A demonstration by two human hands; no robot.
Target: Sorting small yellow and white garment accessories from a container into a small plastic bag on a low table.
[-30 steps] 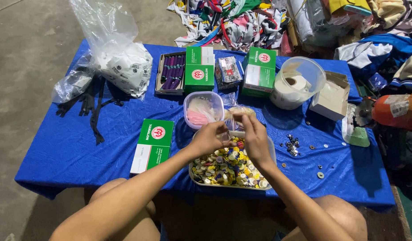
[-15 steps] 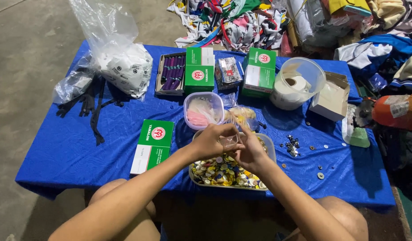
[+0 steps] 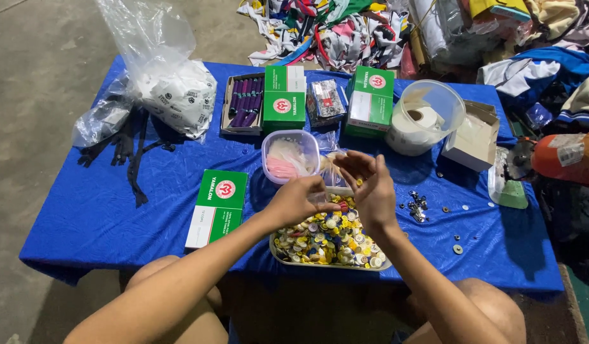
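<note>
Head view, looking down on a blue-covered table (image 3: pixel 103 210); items listed by place relative to the hands:

- Left hand (image 3: pixel 296 199): hovering over the tray, fingers curling inward with the tips gathered together; whether anything is being pinched between them cannot be told.
- Right hand (image 3: pixel 369 186): hovering just beside the left hand, palm turning toward it, fingers loosely spread and bending; nothing is showing clearly in its grip.
- Tray of buttons (image 3: pixel 329 239): lying directly beneath both hands, a shallow pale tray heaped with yellow, white and other coloured buttons.
- Clear tub (image 3: pixel 290 156): sitting just beyond the left hand, holding pink and white pieces.
- Small clear bag (image 3: pixel 331 167): lying just beyond the fingertips, between the tub and the right hand.
- Green and white box (image 3: pixel 218 207): lying flat to the left of the left forearm.
- Metal bits (image 3: pixel 417 207): scattering over the cloth just right of the right hand.
- Round clear container (image 3: pixel 428 118): standing beyond the right hand, a white roll inside it.
- Open box of purple pieces (image 3: pixel 243 105): resting well beyond the left hand, two more green boxes (image 3: pixel 283 99) standing near it.
- Large plastic bag (image 3: pixel 173 95): slumping far to the left, black straps (image 3: pixel 132 153) trailing below it.
- Heap of clothes (image 3: pixel 345 32): piling on the floor past the table's far edge.
</note>
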